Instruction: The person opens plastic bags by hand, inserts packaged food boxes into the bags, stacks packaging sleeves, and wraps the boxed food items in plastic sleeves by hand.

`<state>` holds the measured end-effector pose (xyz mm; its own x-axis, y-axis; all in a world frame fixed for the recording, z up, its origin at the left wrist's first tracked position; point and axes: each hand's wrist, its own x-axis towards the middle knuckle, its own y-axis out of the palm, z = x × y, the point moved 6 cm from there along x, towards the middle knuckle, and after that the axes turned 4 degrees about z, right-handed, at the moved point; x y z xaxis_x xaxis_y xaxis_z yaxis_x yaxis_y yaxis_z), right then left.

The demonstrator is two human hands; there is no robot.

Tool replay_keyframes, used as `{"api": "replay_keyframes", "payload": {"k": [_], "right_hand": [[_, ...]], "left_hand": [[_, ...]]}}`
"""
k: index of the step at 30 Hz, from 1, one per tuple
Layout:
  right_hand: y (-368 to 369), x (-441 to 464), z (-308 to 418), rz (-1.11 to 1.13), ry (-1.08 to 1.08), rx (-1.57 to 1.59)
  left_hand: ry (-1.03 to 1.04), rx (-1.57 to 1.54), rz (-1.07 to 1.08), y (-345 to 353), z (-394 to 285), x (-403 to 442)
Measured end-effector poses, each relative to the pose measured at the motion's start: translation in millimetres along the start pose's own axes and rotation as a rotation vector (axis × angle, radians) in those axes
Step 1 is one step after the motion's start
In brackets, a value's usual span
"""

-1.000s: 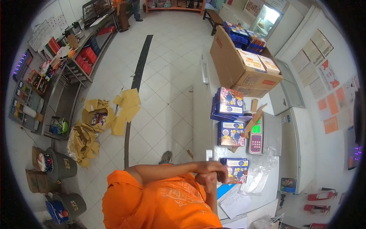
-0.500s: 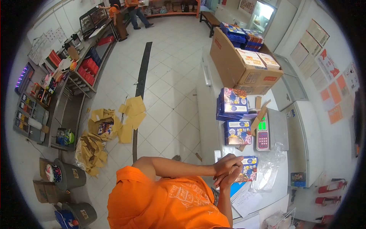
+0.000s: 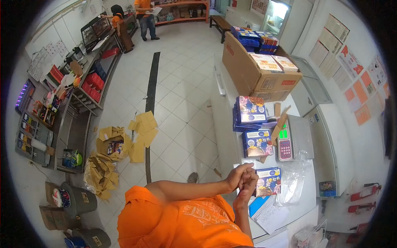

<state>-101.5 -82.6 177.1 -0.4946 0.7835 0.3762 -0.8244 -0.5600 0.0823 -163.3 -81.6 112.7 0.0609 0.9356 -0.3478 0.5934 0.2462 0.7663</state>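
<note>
My left hand and my right hand are together at the near edge of the white counter. Their fingers are curled and pressed against each other, and no object shows between them. Just right of the hands lies a blue printed box; whether the fingertips touch it I cannot tell. Beyond it sit another blue box and a stack of similar boxes. A scale with a green lit display stands to their right. Below the nearest box are a blue sheet and papers with writing.
A large carton holding boxes stands at the counter's far end. Clear plastic lies by the nearest box. On the floor at left are an open carton and crumpled brown paper. Two people in orange are at the back.
My clasped hands have shifted slightly left, away from the nearest box, so more of it shows. The view has moved a little. At the back, a person has turned and stands more upright, holding paper.
</note>
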Motion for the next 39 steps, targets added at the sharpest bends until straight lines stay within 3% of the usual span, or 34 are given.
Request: {"api": "replay_keyframes", "payload": {"k": [2,5,8,12,15,17,19,21,23,25,27,29,31,32,33,35,39], "right_hand": [[10.8,-5.3,12.2,0.013,-0.058,-0.190],[14.3,3.5,18.3,0.036,-0.150,-0.243],[13.2,12.4,22.7,0.061,-0.238,-0.298],[2.7,10.5,-10.3,0.228,-0.003,-0.221],[-15.0,-11.1,-74.3,0.134,0.349,0.075],[-34.4,-38.5,-118.9,0.188,0.536,-0.131],[-66.4,-77.4,-176.5,0.217,0.683,-0.244],[-107.3,-137.6,-241.0,0.223,0.803,-0.262],[-138.4,-187.2,-266.3,0.121,0.946,-0.121],[-160.2,-230.8,-276.1,0.050,1.061,-0.073],[-181.7,-272.5,-279.2,0.010,1.152,-0.126],[-196.7,-297.0,-283.1,0.246,0.742,-0.401],[-224.7,-356.4,-312.7,0.366,0.740,-0.585],[-243.9,-396.4,-341.1,0.370,0.947,-0.634],[-253.0,-423.7,-356.5,0.374,1.157,-0.678],[-247.4,-436.7,-348.8,0.465,1.141,-0.795],[-247.0,-464.7,-354.3,0.431,1.115,-0.731]], "left_hand": [[0.165,0.047,0.041,-27.9,26.1,22.3],[0.379,0.054,0.287,-26.2,22.6,31.2],[0.391,0.175,0.312,-25.9,13.2,27.8],[0.280,0.438,0.157,-30.1,-2.9,20.7],[0.244,0.594,0.190,-88.6,21.3,60.1],[0.037,1.032,0.074,-151.0,44.3,87.8],[-0.007,1.572,0.018,-212.6,62.3,91.2],[-0.126,1.697,0.052,-233.1,55.1,51.6],[-0.403,1.851,-0.046,-329.3,96.1,48.9],[-0.401,1.823,0.033,-429.1,143.7,36.0],[-0.532,1.887,0.001,-425.4,127.6,-13.7],[-0.842,1.716,-0.113,-487.5,144.8,-48.1],[-0.903,1.667,-0.178,-506.1,143.7,-75.0],[-0.934,1.647,-0.213,-510.9,137.3,-82.1],[-0.903,1.623,-0.238,-508.5,129.2,-84.1],[-0.842,1.571,-0.288,-503.5,117.4,-87.4],[-0.565,1.493,-0.375,-494.1,103.8,-71.1]]}}
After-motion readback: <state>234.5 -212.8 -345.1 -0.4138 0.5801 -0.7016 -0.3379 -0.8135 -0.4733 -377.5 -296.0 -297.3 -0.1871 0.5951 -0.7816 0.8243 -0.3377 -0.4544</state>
